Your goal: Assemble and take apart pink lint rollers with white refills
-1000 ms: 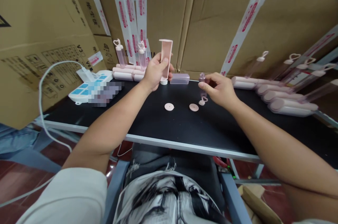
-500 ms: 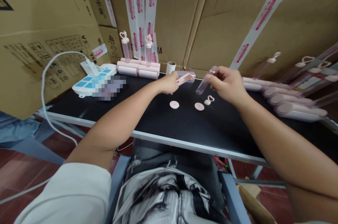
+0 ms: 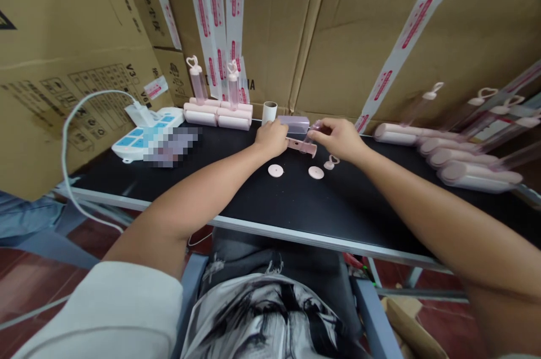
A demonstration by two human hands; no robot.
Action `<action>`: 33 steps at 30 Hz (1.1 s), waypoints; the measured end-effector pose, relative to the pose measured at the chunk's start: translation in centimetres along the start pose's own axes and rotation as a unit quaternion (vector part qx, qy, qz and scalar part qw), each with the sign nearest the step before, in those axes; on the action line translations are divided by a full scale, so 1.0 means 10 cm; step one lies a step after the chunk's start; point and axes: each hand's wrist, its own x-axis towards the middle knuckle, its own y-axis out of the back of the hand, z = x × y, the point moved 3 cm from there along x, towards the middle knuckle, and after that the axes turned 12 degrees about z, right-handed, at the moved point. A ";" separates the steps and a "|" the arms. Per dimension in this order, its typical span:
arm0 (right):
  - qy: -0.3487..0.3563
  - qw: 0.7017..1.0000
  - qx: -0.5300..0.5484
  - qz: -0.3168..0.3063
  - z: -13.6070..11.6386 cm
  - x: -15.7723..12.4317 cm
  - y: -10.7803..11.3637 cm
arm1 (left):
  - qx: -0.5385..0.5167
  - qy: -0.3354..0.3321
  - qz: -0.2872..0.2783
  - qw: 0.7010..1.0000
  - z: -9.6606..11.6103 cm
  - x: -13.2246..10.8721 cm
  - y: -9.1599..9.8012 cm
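Observation:
My left hand (image 3: 273,138) is closed round one end of a pink plastic bracket (image 3: 306,148) over the table. In the fingers of my right hand (image 3: 340,138) is a clear purplish tube handle (image 3: 311,132), its lower end meeting the bracket. Whether the two are joined cannot be seen. Below them on the black table (image 3: 270,201) lie two pink round end caps, a left cap (image 3: 275,171) and a right cap (image 3: 316,172), beside a heart-shaped pink loop (image 3: 332,162). Behind my hands are a white paper roll (image 3: 269,112) standing on end and a purplish translucent cover (image 3: 293,123).
Pink-and-white lint rollers (image 3: 217,114) with upright handles stand at the back left. Several more rollers (image 3: 473,162) line the right side. A white power strip (image 3: 147,133) with a cable sits at the left. Cardboard (image 3: 270,26) walls the table's back.
My right hand has moved left and slightly down, bringing the tube handle to the bracket. The bracket has dropped lower and tilted the other way in my left hand.

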 end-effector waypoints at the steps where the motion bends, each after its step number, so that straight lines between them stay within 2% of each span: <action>1: -0.001 1.000 -0.003 -0.008 0.05 0.06 -0.03 | 0.007 0.009 -0.012 1.000 0.00 0.01 -0.01; 4: 0.005 0.999 0.021 -0.036 0.17 0.25 -0.15 | 0.021 0.026 -0.026 0.999 0.02 0.07 -0.01; 8: 0.010 0.989 0.129 -0.071 0.27 0.45 -0.32 | 0.028 0.034 -0.031 0.999 0.04 0.19 -0.04; 12: -0.065 0.966 0.212 -0.135 0.30 0.53 -0.48 | 0.028 0.048 -0.037 0.998 0.03 0.29 -0.13; 15: -0.110 0.954 0.227 -0.164 0.31 0.52 -0.52 | 0.025 0.051 -0.042 0.997 0.03 0.34 -0.18; 22: -0.101 0.969 0.195 -0.116 0.38 0.51 -0.37 | 0.041 0.048 -0.049 0.997 0.05 0.38 -0.20; 27: -0.022 0.999 0.021 -0.044 0.38 0.57 -0.28 | 0.061 0.043 -0.048 0.996 0.02 0.35 -0.15; 29: -0.010 0.999 -0.021 -0.035 0.36 0.57 -0.27 | 0.067 0.039 -0.049 0.996 0.02 0.33 -0.13; 33: -0.034 0.998 -0.015 -0.048 0.36 0.54 -0.29 | 0.076 0.021 -0.041 0.996 0.06 0.26 0.00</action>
